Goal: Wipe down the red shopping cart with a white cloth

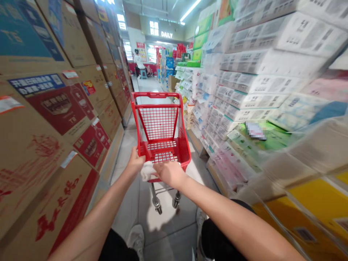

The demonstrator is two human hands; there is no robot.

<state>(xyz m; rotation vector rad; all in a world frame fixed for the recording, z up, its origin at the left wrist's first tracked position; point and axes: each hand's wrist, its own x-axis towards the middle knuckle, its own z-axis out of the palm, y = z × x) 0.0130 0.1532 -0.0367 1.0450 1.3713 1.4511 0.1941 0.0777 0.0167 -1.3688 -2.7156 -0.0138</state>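
Our pale shoes [137, 237] stand on the grey tiled floor [168, 250], one to each side below our outstretched arms. At our right, yellow packs [312, 206] sit under clear wrapping, and at our left brown cartons [27, 156] with red print rise in a wall along the floor's left edge. Ahead of our feet, the metal casters [157, 207] of a red shopping cart [163, 145] rest on the floor, midway between the stacks. Our left hand [135, 160] closes on the basket's rim at its near left corner, thumb inward, the other fingers mostly hidden. Our right hand [170, 173] reaches across the near edge, its bent fingers narrow on a bunched white cloth [148, 171] just beside our left hand. The basket's red mesh slopes up to the handle [157, 95] at the far end. Along the floor's right edge, white wrapped packs [244, 85] are piled high, partly blurred. Farther off, a person [139, 59] in white sits on a blue stool [143, 73], near a lit "DAILY" sign [166, 34].
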